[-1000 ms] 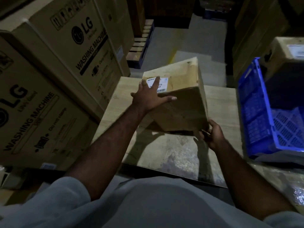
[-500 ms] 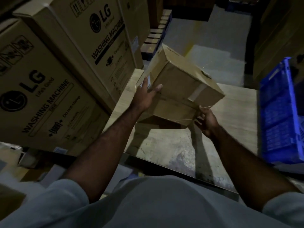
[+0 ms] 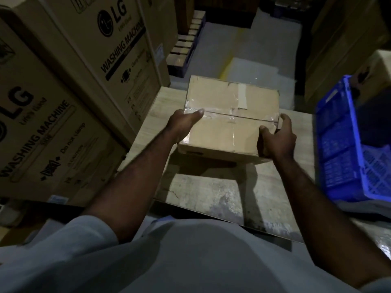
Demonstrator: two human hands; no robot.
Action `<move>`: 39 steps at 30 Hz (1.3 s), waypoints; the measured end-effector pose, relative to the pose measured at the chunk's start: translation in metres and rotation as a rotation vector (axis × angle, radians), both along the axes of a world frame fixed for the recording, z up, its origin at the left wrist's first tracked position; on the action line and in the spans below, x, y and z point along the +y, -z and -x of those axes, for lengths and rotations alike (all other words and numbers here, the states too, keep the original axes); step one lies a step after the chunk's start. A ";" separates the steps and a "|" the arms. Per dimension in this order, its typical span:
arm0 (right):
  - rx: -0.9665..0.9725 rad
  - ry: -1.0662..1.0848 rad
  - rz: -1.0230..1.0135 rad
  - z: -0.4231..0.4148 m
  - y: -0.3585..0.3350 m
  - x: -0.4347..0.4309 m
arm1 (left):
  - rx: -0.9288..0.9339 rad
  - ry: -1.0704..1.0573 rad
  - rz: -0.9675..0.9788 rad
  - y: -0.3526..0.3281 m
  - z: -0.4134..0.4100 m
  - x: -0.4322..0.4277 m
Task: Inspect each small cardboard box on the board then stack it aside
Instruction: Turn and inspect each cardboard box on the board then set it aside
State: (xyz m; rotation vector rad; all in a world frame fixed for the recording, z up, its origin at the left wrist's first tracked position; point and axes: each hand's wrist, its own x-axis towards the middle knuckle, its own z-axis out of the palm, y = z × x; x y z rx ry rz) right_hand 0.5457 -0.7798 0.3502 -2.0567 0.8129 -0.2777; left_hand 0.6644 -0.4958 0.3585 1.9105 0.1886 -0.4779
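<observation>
Cardboard box [image 3: 229, 132] edge-gripped, L hand [image 3: 182, 126]; R hand [image 3: 277, 141]

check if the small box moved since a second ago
Yes. The cardboard box rolled over above the board: its label is out of sight, its taped seam faces up.

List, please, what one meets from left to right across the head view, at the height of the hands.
LG cartons → left hand → box → right hand → blue crate.

tan cardboard box [image 3: 228, 115], blue lattice-walled crate [image 3: 342, 149], pale wood-grain board [image 3: 203, 193]
</observation>
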 end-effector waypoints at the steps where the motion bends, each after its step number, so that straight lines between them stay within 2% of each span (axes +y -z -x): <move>1: 0.011 -0.004 0.026 0.006 -0.002 0.002 | 0.042 0.015 0.004 0.015 -0.005 0.003; 3: 0.033 -0.016 0.061 0.019 -0.004 0.007 | 0.081 0.031 0.022 0.044 -0.016 0.005; 16: 0.182 -0.010 0.032 0.057 0.033 0.018 | 0.145 0.132 0.072 0.061 0.020 0.001; 22: 0.188 -0.055 0.046 0.061 0.039 0.016 | 0.069 0.197 -0.178 0.066 0.031 0.007; 24: 0.191 -0.122 0.090 0.068 0.041 0.018 | -0.067 0.248 -0.330 0.062 0.040 0.005; 28: 0.128 -0.304 0.395 0.096 0.050 0.026 | -0.380 0.470 -0.622 0.056 0.071 0.005; 32: 0.171 -0.462 0.610 0.117 0.061 0.035 | -0.599 0.686 -0.782 0.050 0.102 0.012; 39: 0.271 -0.576 0.671 0.113 0.056 0.032 | -0.478 0.784 -0.904 0.050 0.105 0.014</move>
